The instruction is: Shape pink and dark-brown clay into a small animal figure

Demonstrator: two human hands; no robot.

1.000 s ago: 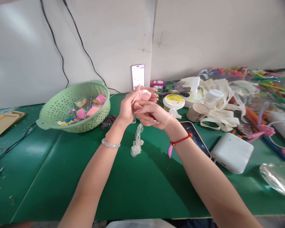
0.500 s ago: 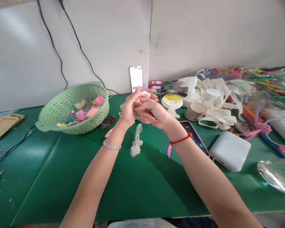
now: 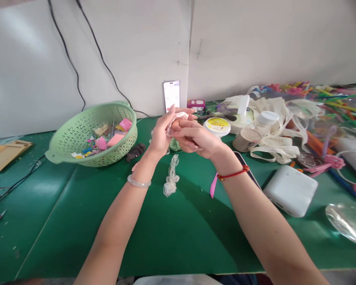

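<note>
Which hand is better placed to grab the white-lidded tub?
Right, probably: the right hand sits next to the white-lidded tub, while the left hand lies farther off, with the right hand between. Both hands are on the pale pink piece, so one must release first.

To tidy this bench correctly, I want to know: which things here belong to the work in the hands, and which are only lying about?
In the work: left hand, right hand, the pale pink crumpled piece between them.
Lying about: green plastic colander, crumpled clear film, phone against the wall, round tub with yellow label, white box.
</note>
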